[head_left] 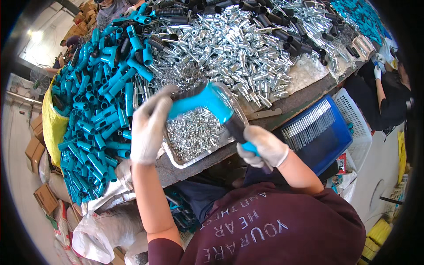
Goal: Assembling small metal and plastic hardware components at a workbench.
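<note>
Both my hands wear white gloves. My right hand (pixel 263 149) grips the black-and-teal handle of a teal plastic spray-gun body (pixel 211 101). My left hand (pixel 149 124) holds the front end of that same body, above a clear tray (pixel 173 158) filled with small shiny metal parts. The teal body is tilted, its head up toward the left and its handle down to the right.
A big heap of teal plastic bodies (pixel 99 106) fills the table's left. Silver metal fittings (pixel 225 48) and black parts (pixel 274 24) cover the far side. A blue crate (pixel 327 137) with metal rods stands at the right, beside a white basket (pixel 355 115). Another person (pixel 384 88) works at the far right.
</note>
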`<state>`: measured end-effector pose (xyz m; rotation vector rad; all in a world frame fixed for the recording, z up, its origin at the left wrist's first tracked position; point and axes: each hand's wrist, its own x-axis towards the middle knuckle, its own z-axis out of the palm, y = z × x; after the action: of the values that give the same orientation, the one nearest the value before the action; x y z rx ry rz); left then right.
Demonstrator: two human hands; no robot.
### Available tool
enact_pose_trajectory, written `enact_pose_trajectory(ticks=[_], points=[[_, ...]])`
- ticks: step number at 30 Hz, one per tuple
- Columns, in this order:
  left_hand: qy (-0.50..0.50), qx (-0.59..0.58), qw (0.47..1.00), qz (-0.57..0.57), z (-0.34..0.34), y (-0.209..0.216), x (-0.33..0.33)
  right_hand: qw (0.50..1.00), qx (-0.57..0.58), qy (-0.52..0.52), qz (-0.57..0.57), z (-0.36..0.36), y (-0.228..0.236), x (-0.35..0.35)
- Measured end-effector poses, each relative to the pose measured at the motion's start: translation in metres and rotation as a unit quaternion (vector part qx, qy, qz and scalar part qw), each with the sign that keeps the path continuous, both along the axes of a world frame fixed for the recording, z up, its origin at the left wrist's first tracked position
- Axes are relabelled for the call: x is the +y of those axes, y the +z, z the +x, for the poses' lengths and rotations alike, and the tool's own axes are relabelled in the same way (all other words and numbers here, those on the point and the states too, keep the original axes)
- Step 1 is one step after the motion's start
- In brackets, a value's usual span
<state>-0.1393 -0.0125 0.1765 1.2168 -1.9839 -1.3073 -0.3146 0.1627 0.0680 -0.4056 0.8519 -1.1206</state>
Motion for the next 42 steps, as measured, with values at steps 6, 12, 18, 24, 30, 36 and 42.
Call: enact_pose_trajectory(ticks=[6, 12, 18, 24, 30, 36, 42], points=[[0.026, 0.119, 0.988, -0.096, -0.044, -0.024, 0.025, 0.847, 0.485, -0.182, -0.121, 0.019, 0.004, -0.01], [-0.06, 0.187, 0.978, -0.072, -0.086, -0.048, -0.003, 0.959, 0.117, -0.247, -0.07, -0.004, 0.007, 0.001], [-0.199, -0.154, 0.843, -0.475, -0.125, -0.1, -0.027, 0.902, -0.019, -0.357, -0.241, -0.05, -0.029, 0.014], [-0.191, -0.284, 0.765, -0.545, -0.148, -0.118, -0.034, 0.905, 0.074, -0.354, -0.222, -0.045, -0.022, 0.011], [-0.181, -0.22, 0.789, -0.545, -0.122, -0.102, -0.032, 0.894, 0.082, -0.393, -0.2, -0.05, -0.038, 0.01], [-0.179, -0.045, 0.92, -0.345, -0.049, -0.058, 0.03, 0.878, 0.079, -0.43, -0.195, -0.04, -0.044, 0.006], [-0.145, -0.015, 0.956, -0.255, -0.012, -0.055, 0.05, 0.925, 0.095, -0.302, -0.209, -0.028, -0.035, 0.006]])
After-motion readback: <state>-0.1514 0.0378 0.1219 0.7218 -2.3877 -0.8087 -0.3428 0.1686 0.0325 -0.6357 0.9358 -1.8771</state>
